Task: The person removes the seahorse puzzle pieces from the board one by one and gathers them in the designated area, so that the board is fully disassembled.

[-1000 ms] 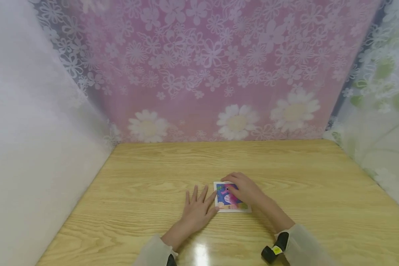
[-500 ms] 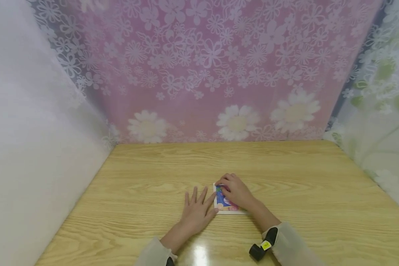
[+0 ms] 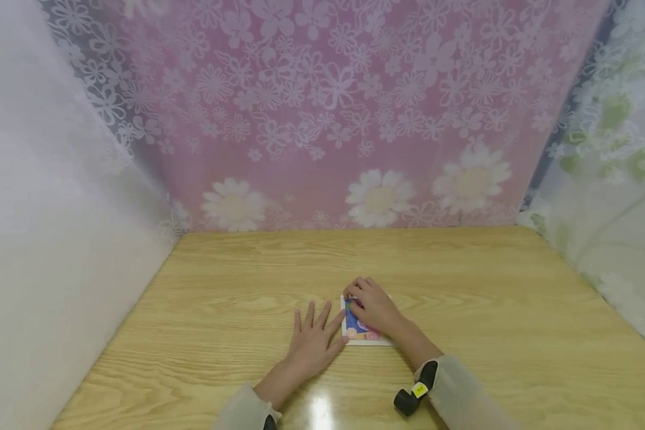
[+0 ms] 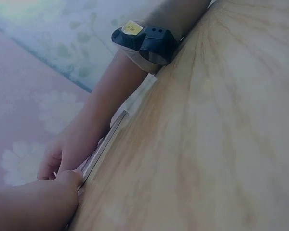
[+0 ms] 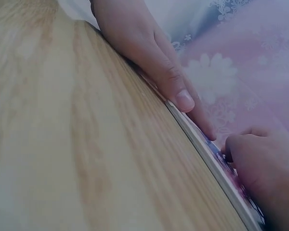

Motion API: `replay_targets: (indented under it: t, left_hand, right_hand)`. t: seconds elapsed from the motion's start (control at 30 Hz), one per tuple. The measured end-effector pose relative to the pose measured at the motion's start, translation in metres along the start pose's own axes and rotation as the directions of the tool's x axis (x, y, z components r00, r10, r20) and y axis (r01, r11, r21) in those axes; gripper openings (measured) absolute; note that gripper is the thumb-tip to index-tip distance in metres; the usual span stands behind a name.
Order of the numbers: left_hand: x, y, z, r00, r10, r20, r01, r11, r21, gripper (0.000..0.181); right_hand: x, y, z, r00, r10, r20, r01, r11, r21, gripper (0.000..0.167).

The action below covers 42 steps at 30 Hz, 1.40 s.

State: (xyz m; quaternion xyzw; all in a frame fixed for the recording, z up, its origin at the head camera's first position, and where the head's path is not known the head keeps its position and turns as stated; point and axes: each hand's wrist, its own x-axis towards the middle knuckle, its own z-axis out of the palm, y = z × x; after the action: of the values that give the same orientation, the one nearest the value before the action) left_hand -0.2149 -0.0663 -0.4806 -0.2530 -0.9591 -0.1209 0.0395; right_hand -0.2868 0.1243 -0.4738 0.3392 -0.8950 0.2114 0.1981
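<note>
A flat square picture board (image 3: 353, 327) with a white border lies on the table; its print shows blue, pink and orange. My left hand (image 3: 310, 347) lies spread on the wood, thumb and index fingertip touching the board's left edge. Over the board's upper part bends my right hand (image 3: 376, 309), fingers curled at the top left corner and thumb above the picture. It hides much of the print. In the right wrist view the board's pale side (image 5: 202, 147) shows some thickness, with the left thumb at its edge. Whether the right fingertips pinch anything is hidden.
The wooden table (image 3: 236, 286) reaches back to a pink flowered curtain (image 3: 301, 119). A pale sheet (image 3: 59, 209) hangs at the left and a leaf-patterned one (image 3: 618, 197) at the right. A black wrist camera (image 3: 408, 401) sits on the right sleeve.
My right hand has shifted left across the board to its upper left corner, covering more of the picture, its fingers more curled. The left hand has kept its place at the left edge.
</note>
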Motion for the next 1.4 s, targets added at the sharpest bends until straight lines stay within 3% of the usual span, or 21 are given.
replay_targets:
  t: [0.27, 0.93, 1.4]
  left_hand:
    - [0.000, 0.000, 0.001, 1.000, 0.000, 0.006, 0.000, 1.000, -0.002, 0.058]
    - [0.000, 0.001, -0.002, 0.999, -0.025, 0.032, 0.025, 1.000, -0.004, 0.057]
    - [-0.001, 0.001, -0.005, 1.000, -0.006, -0.004, 0.006, 1.000, -0.021, 0.058]
  right_hand:
    - [0.002, -0.002, -0.001, 0.999, 0.025, 0.038, -0.025, 1.000, 0.002, 0.010]
    - [0.009, 0.003, 0.010, 0.998, 0.049, 0.035, -0.047, 0.998, -0.047, 0.006]
    - [0.011, 0.001, 0.006, 0.999, 0.033, 0.038, -0.031, 0.999, -0.035, 0.005]
